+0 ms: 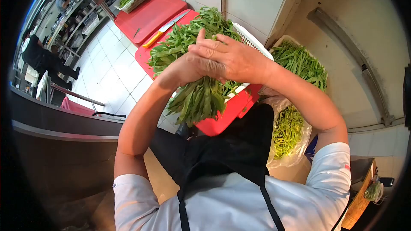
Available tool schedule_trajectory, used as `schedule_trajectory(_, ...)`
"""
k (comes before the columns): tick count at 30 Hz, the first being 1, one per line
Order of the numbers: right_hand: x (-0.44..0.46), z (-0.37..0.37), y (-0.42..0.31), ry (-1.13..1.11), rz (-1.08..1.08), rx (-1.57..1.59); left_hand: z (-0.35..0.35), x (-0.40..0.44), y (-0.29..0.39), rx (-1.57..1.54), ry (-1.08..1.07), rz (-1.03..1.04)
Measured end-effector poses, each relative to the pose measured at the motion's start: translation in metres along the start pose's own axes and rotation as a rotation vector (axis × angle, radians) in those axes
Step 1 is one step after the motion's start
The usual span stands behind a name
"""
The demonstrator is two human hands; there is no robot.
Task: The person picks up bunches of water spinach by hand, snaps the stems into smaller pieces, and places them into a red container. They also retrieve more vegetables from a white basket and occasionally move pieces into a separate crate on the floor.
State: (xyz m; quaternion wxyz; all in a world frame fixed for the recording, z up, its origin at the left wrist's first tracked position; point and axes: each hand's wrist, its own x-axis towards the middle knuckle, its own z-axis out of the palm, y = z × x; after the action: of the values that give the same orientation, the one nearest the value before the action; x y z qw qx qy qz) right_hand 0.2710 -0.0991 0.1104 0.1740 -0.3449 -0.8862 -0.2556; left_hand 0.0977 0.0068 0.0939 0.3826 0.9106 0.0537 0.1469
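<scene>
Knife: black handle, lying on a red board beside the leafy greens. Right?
Handle color is wrong: it's yellow-orange, per the head view. The rest holds: the knife lies on a red board beside the leafy greens.

Saw a red board [156, 10] at upper centre-left with a leaf scrap [137, 32] on it. Found a second red board [220, 124] at centre, bearing a yellow-handled knife [166, 29], leafy greens [175, 45] and a white basket [257, 45] toward its right side. Noted a white-tiled floor [102, 64] at left, with a person [38, 60] standing on it.
</scene>
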Motion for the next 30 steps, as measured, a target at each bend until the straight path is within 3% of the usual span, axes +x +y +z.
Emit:
schedule_trajectory(3, 0.000, 0.009, -0.002, 0.024, 0.116, -0.080, 0.001, 0.009, 0.021, -0.117, -0.087, -0.278)
schedule_trajectory(5, 0.003, 0.009, -0.009, -0.034, 0.196, -0.210, 0.005, 0.009, 0.012, -0.258, -0.084, -0.312)
schedule_trajectory(8, -0.001, 0.016, -0.015, -0.121, 0.254, -0.266, 0.008, 0.003, -0.003, -0.350, 0.132, -0.259)
schedule_trajectory(11, -0.013, 0.031, -0.010, -0.171, 0.344, -0.162, -0.009, 0.002, -0.020, -0.410, 0.007, -0.456)
schedule_trajectory(15, -0.037, 0.024, 0.009, -0.339, 0.638, 0.072, -0.048, -0.023, -0.010, -0.736, 0.378, -0.397)
schedule_trajectory(17, -0.047, 0.018, 0.020, -0.369, 0.711, 0.084, -0.046, -0.031, -0.023, -0.672, 0.563, -0.269)
schedule_trajectory(23, -0.077, 0.022, 0.038, -0.354, 0.806, 0.059, -0.027, -0.056, -0.061, -0.638, 0.765, -0.318)
schedule_trajectory(28, -0.108, -0.009, 0.059, -0.465, 0.968, -0.034, 0.001, -0.086, -0.075, -0.651, 0.879, -0.367)
schedule_trajectory(30, -0.134, -0.023, 0.073, -0.340, 0.911, -0.162, 0.010, -0.102, -0.086, -0.646, 0.917, -0.355)
